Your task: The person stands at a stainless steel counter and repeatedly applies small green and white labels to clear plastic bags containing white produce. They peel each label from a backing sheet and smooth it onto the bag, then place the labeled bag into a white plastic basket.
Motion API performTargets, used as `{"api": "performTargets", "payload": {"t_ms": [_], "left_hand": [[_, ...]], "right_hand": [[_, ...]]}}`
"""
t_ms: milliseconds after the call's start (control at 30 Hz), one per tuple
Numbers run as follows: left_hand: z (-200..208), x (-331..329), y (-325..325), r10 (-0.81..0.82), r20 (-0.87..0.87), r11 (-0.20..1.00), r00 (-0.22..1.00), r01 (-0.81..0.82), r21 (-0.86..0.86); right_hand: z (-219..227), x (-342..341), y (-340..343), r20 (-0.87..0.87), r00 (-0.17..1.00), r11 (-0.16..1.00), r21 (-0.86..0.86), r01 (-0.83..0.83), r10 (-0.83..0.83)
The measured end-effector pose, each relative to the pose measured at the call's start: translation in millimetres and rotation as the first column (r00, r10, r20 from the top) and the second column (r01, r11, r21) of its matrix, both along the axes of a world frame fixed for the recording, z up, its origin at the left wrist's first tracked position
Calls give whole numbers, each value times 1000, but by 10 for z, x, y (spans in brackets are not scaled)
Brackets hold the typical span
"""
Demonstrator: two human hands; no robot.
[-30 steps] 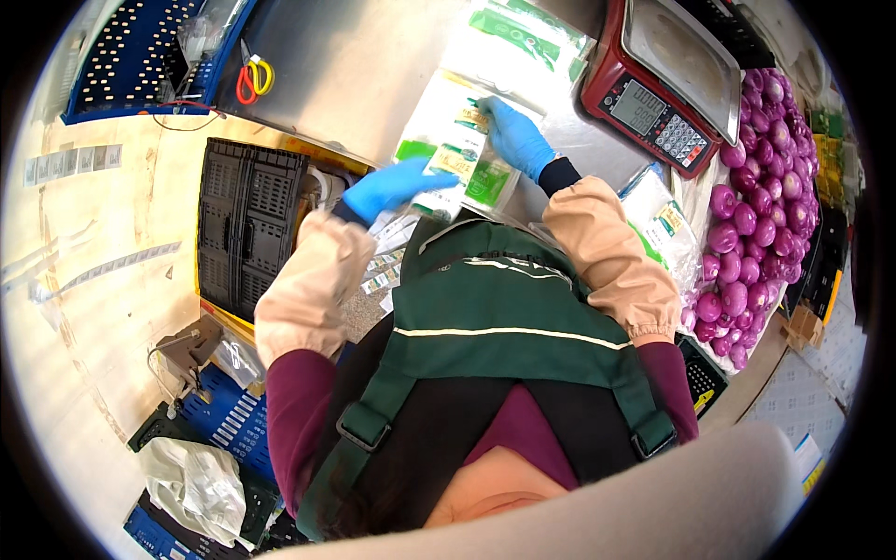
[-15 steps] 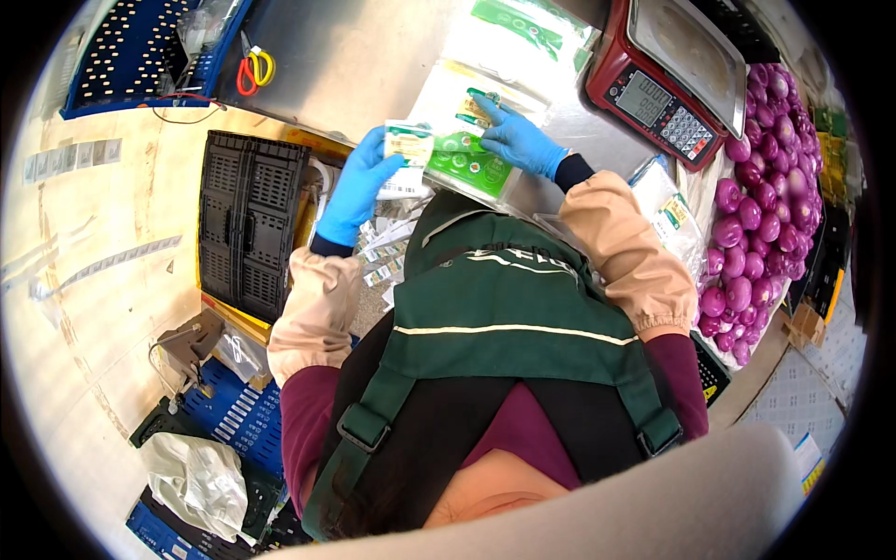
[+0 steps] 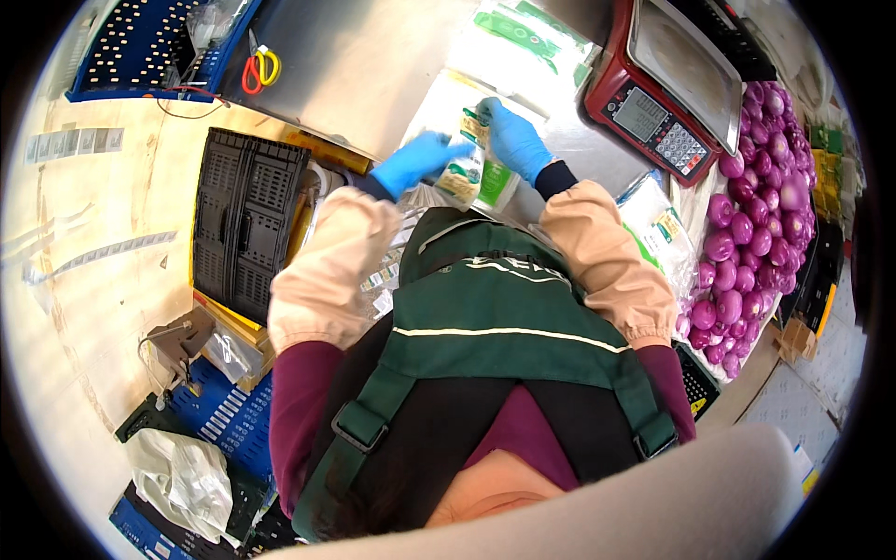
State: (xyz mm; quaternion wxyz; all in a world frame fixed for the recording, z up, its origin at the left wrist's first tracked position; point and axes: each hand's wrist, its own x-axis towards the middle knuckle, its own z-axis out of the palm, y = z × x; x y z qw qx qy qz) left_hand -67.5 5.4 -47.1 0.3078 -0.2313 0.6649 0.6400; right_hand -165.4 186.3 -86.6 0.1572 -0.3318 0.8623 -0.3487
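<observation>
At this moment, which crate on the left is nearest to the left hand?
The black slotted crate beside the metal worktable. It is closest to the left hand; the upper-left blue crate and lower-left blue crate are farther away.

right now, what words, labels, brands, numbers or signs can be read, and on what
None quoted here:
Dark red digital scale: small, faint numerals on its grey screen; tiny markings on its keypad.
Dark green cloth apron: white lettering, partly lost in a fold, unreadable.
White-and-green plastic packet by the blue-gloved left hand: label print too small and blurred.
Grey label strip on the pale surface at left: too small.
</observation>
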Motion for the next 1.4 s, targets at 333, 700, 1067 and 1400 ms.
{"api": "performTargets", "payload": {"t_ms": [333,700,1067,1400], "left_hand": [[237,1079,-691,506,9,742,863,-440,506],[356,859,-396,532,-266,834,804,-443,329],[29,391,-49,580,-206,806,788,-519,283],[-319,-137,5,58,-198,998,978,-55,19]], "right_hand": [[195,110,243,26,892,890,61,-452,451],[108,188,286,-94,886,890,7,-456,454],[445,-513,283,-85,748,647,-571,505,-659],[88,29,-17,-23,1000,999,36,4,-3]]}}
